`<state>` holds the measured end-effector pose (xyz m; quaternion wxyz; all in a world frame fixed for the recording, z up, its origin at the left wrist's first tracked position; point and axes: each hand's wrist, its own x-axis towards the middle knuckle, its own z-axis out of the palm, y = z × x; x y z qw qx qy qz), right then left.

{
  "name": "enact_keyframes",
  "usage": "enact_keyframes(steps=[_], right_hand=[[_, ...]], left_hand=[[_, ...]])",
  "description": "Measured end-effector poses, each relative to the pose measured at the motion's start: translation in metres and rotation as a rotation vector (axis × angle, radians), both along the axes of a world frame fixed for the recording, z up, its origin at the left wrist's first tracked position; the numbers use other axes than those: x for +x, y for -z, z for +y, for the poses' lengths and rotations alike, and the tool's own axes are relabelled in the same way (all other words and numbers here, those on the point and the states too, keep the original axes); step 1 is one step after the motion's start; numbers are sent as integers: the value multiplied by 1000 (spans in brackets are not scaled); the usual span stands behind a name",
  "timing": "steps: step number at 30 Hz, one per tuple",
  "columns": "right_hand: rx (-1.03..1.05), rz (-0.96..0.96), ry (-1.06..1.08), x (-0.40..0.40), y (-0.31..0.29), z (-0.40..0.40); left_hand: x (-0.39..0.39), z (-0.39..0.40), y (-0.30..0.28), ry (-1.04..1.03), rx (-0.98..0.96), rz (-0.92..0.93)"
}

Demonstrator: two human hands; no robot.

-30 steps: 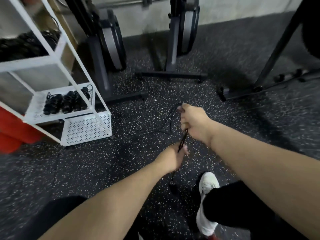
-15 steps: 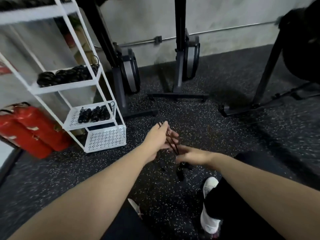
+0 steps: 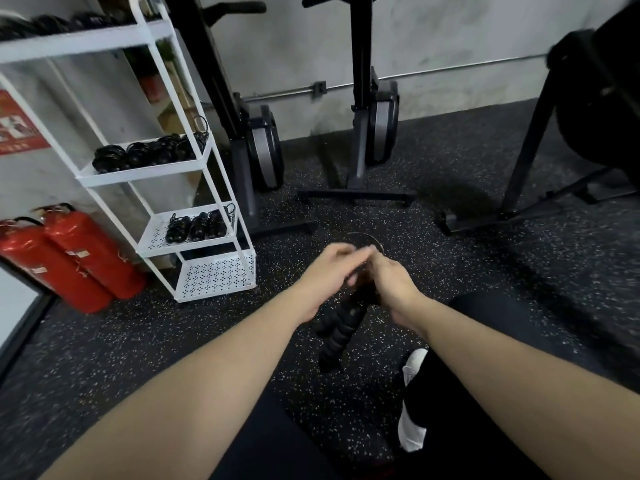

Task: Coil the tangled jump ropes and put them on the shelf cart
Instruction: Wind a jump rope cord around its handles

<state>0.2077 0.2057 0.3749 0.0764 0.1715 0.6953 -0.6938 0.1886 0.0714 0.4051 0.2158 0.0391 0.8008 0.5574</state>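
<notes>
My left hand [image 3: 323, 271] and my right hand [image 3: 389, 282] met in front of me, both curled around the black jump rope [image 3: 341, 327]. Its two handles hung down between my wrists. The fingers looked blurry, so maybe one grip was loose. The white shelf cart [image 3: 194, 237] stood at ten o'clock, well apart.

I see the shelf cart [image 3: 194, 161] left of my hands, coiled ropes [image 3: 145, 154] on its shelves, fire extinguishers [image 3: 69, 258] further left, exercise machines [image 3: 374, 126] behind.
</notes>
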Motion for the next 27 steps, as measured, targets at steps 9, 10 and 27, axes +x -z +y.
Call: enact_keyframes(steps=[9,10,27], right_hand=[[-565,-137,453,-3,-8,6],[-599,-142,489,-4,-7,9],[-787,-284,550,-11,24,38]], left_hand=[[45,-8,62,229,-345,291],[45,-7,62,257,-460,395],[49,8,78,401,-843,697]])
